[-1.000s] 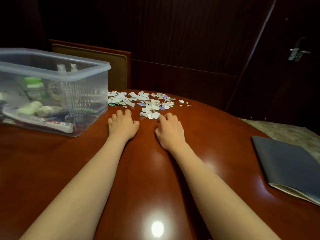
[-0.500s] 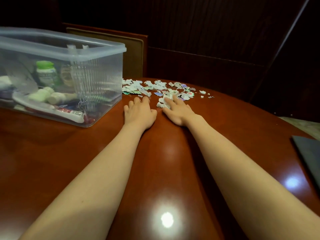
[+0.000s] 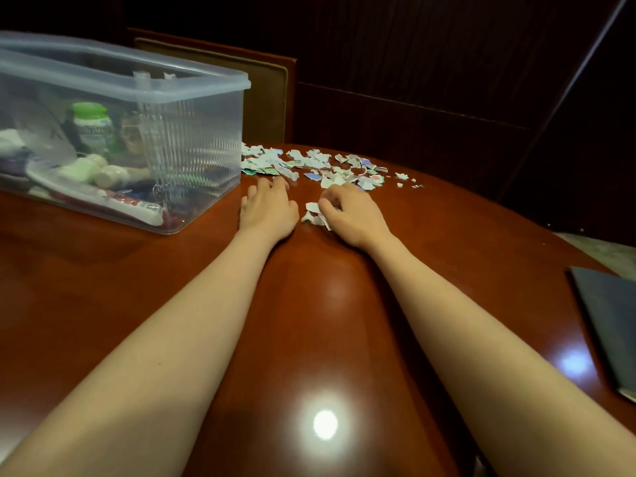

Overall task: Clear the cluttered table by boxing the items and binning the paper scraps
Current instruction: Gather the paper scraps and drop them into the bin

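While both forearms reached out across the table, the paper scraps lay just beyond the fingertips of the 2 hands. They formed a loose band whose long axis ran crosswise, from the far corner of the box to a little past the right hand. The left hand lay palm down with its fingers fairly straight and slightly spread, the tips at the near edge of the band; whether they touched any paper I could not tell. The right hand had its fingers curled inward, pinching a few torn pieces that sat between the 2 hands, on the near side of the main band. The hands were about equally near the scraps, the left facing the thicker end beside the box and the right facing the thinner, more scattered end. The clear box stood just to the outside of the left hand, with bottles and tubes inside. A dark folder lay well out to the right of the right forearm. No bin was in view, so the likely next move was raking the band inward from both ends into 1 heap.
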The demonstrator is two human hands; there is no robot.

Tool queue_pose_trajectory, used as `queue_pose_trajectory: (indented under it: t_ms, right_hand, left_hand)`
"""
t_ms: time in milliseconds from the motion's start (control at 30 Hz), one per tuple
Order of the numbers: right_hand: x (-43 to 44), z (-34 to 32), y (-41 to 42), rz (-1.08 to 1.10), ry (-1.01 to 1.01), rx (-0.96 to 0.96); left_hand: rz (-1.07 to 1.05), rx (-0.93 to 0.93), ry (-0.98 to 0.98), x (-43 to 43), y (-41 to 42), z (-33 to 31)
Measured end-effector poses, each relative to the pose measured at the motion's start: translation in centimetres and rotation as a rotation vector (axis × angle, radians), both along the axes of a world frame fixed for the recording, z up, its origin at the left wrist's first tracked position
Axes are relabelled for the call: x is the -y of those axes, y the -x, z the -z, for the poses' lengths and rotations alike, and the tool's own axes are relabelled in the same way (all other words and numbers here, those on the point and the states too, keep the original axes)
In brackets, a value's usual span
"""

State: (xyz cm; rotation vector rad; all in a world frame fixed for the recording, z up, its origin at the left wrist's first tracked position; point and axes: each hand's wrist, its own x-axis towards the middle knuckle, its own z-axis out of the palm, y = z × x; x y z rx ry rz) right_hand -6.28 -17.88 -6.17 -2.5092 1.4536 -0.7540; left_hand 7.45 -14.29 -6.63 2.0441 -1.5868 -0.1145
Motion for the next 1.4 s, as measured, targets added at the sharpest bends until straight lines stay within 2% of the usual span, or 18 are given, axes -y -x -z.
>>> queue_pose_trajectory:
  t_ms: [333, 567, 867, 1100, 1267, 1400]
  right_hand:
    - [0.1, -0.1, 0.7, 0.076, 0.032, -0.02]
    - [-1.3, -0.8, 1.6, 0.12, -0.053, -0.059]
    - [-1.8, -1.3, 2.1, 0.152, -0.201, -0.137]
    - [-0.9, -1.9, 2.9, 0.093, -0.222, -0.152]
    - [1.3, -2.0, 4.7, 0.209, -0.175, -0.153]
    - [4.1, -2.0, 4.1, 0.081, -0.144, -0.189]
  left_hand:
    - [-0.115, 0.106, 0.017, -0.4, 0.9, -0.6]
    - [-0.097, 0.074, -0.07, -1.2, 1.2, -1.1]
    - [-0.088, 0.133, -0.212, -1.2, 1.1, -1.5]
    - [-0.015, 0.114, -0.248, -0.2, 0.5, -1.8]
    - [0.016, 0.099, -0.247, 1.4, -0.2, -2.7]
    - [-0.057, 0.054, -0.271, 4.5, -1.1, -3.6]
